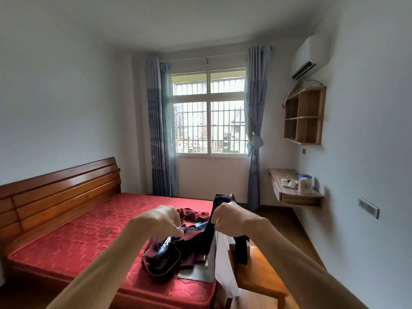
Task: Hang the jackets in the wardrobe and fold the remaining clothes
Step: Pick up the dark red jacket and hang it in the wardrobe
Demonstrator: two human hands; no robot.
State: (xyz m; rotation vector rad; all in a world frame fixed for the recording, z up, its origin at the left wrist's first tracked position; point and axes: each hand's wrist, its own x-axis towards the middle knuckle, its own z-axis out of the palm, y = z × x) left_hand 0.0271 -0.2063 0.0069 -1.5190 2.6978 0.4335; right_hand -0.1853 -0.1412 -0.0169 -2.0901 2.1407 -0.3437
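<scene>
A dark navy garment [208, 235] hangs limp and crumpled over the bed's near corner, gripped in the right hand [229, 219]. The left hand [160, 220] curls beside it; whether it pinches cloth, I cannot tell. Beneath them, a pile of maroon and dark clothes [169, 253] lies on the red mattress [89, 230].

A person's left hand [160, 221] and right hand [229, 219], seen from a head-worn camera, are bare. The left forearm [100, 264] and right forearm [301, 253] are uncovered from wrist to the frame's lower edge, long and slim, widening toward the lens. Knuckles and wrist bones stand out; whatever is worn higher up lies out of view.
</scene>
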